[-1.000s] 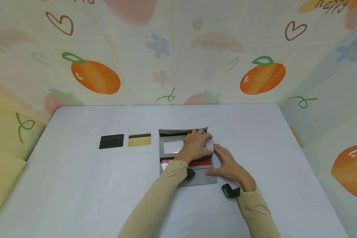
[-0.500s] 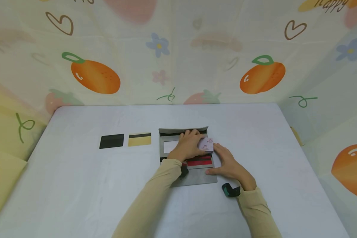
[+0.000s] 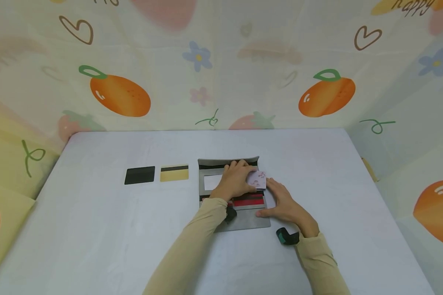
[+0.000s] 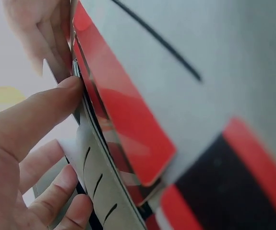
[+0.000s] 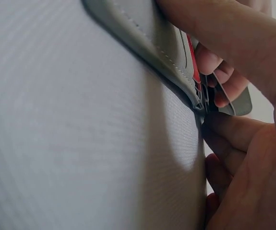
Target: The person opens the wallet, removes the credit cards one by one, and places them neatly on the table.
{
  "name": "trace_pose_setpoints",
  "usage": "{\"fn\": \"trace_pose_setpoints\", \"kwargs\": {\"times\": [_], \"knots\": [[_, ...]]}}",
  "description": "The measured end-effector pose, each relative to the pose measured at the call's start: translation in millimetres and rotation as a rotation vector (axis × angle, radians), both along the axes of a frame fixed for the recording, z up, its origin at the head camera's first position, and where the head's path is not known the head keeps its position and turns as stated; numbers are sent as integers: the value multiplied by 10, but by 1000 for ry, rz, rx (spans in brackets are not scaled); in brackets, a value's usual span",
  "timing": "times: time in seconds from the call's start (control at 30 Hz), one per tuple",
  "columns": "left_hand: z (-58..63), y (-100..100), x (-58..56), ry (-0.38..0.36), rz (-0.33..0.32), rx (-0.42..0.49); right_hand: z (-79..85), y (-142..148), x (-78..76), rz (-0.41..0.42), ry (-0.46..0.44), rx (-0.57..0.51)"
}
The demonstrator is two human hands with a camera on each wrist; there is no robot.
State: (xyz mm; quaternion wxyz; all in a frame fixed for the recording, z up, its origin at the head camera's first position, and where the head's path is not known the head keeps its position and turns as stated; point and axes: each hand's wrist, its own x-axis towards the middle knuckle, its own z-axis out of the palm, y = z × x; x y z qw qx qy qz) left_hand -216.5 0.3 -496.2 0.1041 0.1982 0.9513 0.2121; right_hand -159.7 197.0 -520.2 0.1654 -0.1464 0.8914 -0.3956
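A grey wallet [image 3: 240, 221] lies unfolded on the table. My left hand [image 3: 233, 179] is over its upper half, thumb and forefinger pinching a pale pink patterned card [image 3: 257, 180] by its long edges. That card sticks out over the wallet's right side; in the left wrist view my thumb [image 4: 70, 85] lies along the slot edge. My right hand [image 3: 286, 205] steadies the wallet, thumb on the lower flap and extended fingers at the right edge beside the card. Red cards [image 3: 249, 200] fill the slots below. My left hand hides part of a white-faced window [image 3: 211, 182].
A black card [image 3: 139, 175] and a gold card with a dark stripe [image 3: 174, 173] lie flat left of the wallet. White cloth covers the table [image 3: 96, 237]. A fruit-patterned curtain [image 3: 221, 73] hangs behind it.
My left hand has slid left, uncovering more of the pink card and covering part of the white window. My right hand has stayed in place at the wallet.
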Motion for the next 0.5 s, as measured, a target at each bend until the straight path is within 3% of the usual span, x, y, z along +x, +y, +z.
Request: {"fn": "trace_pose_setpoints", "kwargs": {"times": [0.33, 0.5], "knots": [[-4, -2, 3, 6, 5, 23, -25, -2, -6, 9, 17, -22], [17, 34, 4, 6, 6, 70, -45, -3, -22, 32, 70, -55]]}}
